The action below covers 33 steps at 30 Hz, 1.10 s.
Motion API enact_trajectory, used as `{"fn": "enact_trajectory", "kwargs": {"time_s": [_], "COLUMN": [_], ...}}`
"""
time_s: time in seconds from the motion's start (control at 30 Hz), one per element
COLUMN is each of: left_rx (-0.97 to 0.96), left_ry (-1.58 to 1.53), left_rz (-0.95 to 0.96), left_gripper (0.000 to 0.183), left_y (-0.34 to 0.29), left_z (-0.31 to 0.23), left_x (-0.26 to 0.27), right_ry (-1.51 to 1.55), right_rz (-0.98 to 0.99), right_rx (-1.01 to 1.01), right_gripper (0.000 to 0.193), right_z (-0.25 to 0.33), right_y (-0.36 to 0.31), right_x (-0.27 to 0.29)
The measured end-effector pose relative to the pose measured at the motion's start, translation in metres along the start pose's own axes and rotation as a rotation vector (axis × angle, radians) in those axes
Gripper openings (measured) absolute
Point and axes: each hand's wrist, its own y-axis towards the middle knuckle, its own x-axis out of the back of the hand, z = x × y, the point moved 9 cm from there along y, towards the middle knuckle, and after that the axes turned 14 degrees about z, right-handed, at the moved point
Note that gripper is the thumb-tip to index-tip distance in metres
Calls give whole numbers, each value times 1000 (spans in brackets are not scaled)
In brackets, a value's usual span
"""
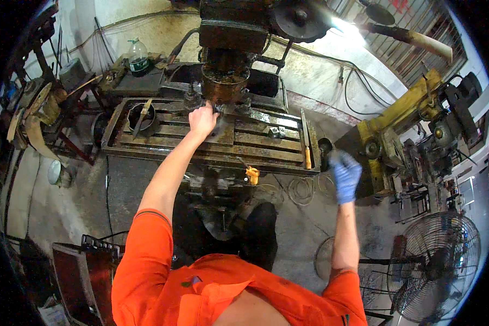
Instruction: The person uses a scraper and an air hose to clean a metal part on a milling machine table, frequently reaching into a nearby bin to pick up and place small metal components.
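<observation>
My bare left hand (202, 120) reaches over the slotted machine table (223, 151), just under the machine's spindle head (225, 81). Its fingers are bent in closely around the workpiece area, one finger pointing up toward the spindle; what they hold, if anything, is hidden. My right hand (346, 176), in a blue glove, is at the table's right end, closed at the crank handle (326, 146); motion smears its fingertips. A long file (307, 146) with a wooden handle lies along the right end of the table. Small metal blocks (277, 131) sit to its left.
A round can (142, 120) with a brush across it stands on the table's left side. A yellow-handled tool (251, 175) is at the front edge. Right, a floor fan (434, 261) and a yellow machine (402, 119); back left, a plastic bottle (138, 57).
</observation>
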Motion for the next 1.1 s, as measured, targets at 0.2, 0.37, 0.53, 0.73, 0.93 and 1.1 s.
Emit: {"fn": "enact_trajectory", "kwargs": {"time_s": [0.2, 0.37, 0.53, 0.73, 0.93, 1.1], "left_rx": [106, 49, 150, 108, 149, 63], "left_ry": [-112, -164, -151, -194, -173, -220], "left_rz": [61, 124, 153, 132, 161, 142], "left_gripper": [39, 36, 33, 34, 34, 30], "left_y": [6, 19, 16, 16, 12, 6], "left_z": [37, 7, 30, 24, 26, 33], "left_x": [-9, -18, -16, -13, -9, 0], "right_ry": [322, 411, -112, 150, -23, 216], "right_rz": [-95, 247, -388, -295, -397, -297], "right_rx": [703, 1040, 873, 899, 763, 810], "right_gripper": [55, 36, 26, 35, 35, 37], "right_z": [222, 294, 236, 189, 202, 180], "right_y": [104, 107, 30, 17, 18, 18], "right_x": [83, 120, 69, 47, 38, 35]}}
